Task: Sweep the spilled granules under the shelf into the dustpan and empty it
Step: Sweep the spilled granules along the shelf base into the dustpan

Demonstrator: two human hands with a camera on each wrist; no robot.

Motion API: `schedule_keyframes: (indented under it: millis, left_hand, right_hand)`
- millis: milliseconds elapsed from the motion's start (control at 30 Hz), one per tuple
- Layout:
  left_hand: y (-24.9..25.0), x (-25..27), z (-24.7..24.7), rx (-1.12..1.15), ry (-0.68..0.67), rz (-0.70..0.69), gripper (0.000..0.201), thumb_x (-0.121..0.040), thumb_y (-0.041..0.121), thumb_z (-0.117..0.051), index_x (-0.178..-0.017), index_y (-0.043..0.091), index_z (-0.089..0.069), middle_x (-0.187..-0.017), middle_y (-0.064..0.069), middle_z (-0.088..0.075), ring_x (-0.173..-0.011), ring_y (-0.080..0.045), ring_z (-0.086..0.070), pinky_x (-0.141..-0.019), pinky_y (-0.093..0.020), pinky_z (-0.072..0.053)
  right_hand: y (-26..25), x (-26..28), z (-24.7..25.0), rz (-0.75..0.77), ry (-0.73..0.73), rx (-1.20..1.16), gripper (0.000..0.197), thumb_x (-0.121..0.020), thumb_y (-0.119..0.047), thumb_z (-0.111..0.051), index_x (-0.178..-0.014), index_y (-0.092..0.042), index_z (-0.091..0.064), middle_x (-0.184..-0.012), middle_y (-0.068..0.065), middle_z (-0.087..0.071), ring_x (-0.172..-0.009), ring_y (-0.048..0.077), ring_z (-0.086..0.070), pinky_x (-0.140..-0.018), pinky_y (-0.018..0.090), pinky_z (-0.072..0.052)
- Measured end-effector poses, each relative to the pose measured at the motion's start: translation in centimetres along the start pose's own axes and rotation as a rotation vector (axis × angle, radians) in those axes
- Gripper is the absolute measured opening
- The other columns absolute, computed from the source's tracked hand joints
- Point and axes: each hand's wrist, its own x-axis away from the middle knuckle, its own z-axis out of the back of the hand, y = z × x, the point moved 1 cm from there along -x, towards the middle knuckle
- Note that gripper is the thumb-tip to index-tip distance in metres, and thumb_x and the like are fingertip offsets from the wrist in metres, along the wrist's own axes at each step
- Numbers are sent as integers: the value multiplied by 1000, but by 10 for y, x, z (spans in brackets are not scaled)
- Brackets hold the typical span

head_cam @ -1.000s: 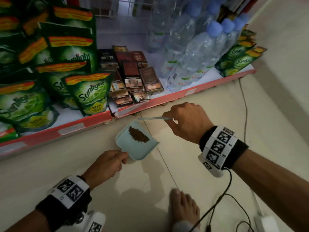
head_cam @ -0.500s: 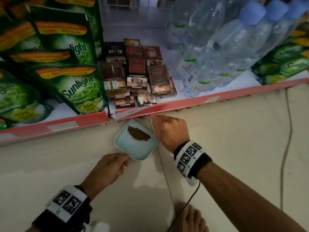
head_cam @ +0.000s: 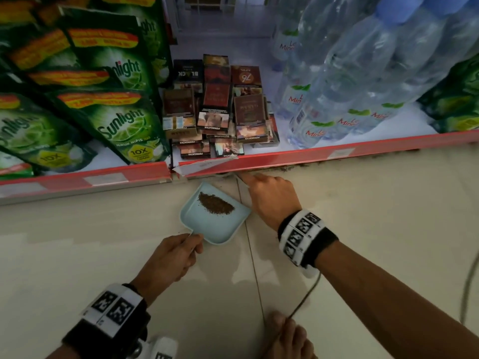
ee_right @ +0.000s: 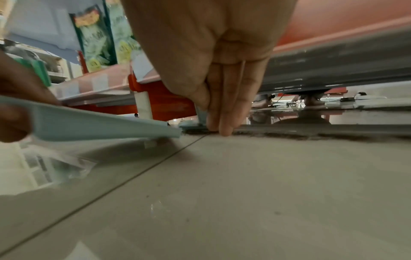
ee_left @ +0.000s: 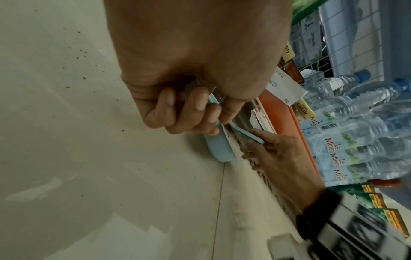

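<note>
Green detergent pouches [head_cam: 124, 125] at 9 o'clock on the shelf are showing "Sunlight", "JERUK NIPIS" and a yellow "10X" badge. Cigarette packs [head_cam: 212, 117] at 12 o'clock are displaying "PERINGATAN" strips; one is bearing "76", another "BLACK", both upside down. Water bottles [head_cam: 344, 99] at 2 o'clock are carrying "Le Minerale" labels, partly readable. A white price tag [ee_left: 286, 89] is reading "Rokok", "12.0", "Rp".

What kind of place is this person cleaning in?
Most likely a small shop. The bottom shelf has a red price-label strip and holds rows of identical goods: green Sunlight pouches, stacked cigarette packs and bottled water.
</note>
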Motion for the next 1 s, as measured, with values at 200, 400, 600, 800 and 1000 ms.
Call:
schedule_keyframes:
  millis: [200,400,600,800,1000]
  left_hand:
    - [6,-7,-2,11,-24,-44,34,-98,30,-49,-73,9,-56,-45,4,-35,-35,-9,-26,-37,-17,-19]
    - [7,-5,-3,-17,-53,-75,35,-98,31,-50,-72,9,-56,-43,6,-35,-35,-8,-26,-36,-16,-20]
    - [2,-7,-3,-4,-70,-88,35,-98,30,-50,-70,10,-56,-42,6,-33,-34,-8,-24,-36,-16,-19]
    - [-7,-6,0,6,-67,-77,35,-98,32,-51,-69,12,-56,-43,7,-34,-34,-8,-25,-36,-17,-20]
    - [-6,-6,-3,-12,-81,-64,36,-97,34,-50,-70,13,-57,-44,6,-35,-35,-8,-25,-36,-17,-19]
  right_hand:
    - [16,39,15,57,97,-39,52,-83,-4,-61,-132,-19,-56,-104,3,-73,-76,32,-69,-51,36,-54]
    - [-12,2,11,-2,12,-31,54,-93,-15,-36,-145,-27,-41,-125,2,-65,-93,35,-67,-70,41,-52]
    - [-2,-1,9,22,-52,-15,57,-92,-11,-42,-144,-33,-40,-114,6,-67,-90,35,-65,-71,39,-49]
    - [20,29,25,-3,-21,-58,43,-92,-15,-47,-131,-30,-55,-88,6,-71,-76,36,-65,-61,34,-42]
    - [-12,-6,15,46,26,-58,55,-96,-13,-43,-147,-33,-40,-131,9,-62,-100,35,-65,-79,43,-55]
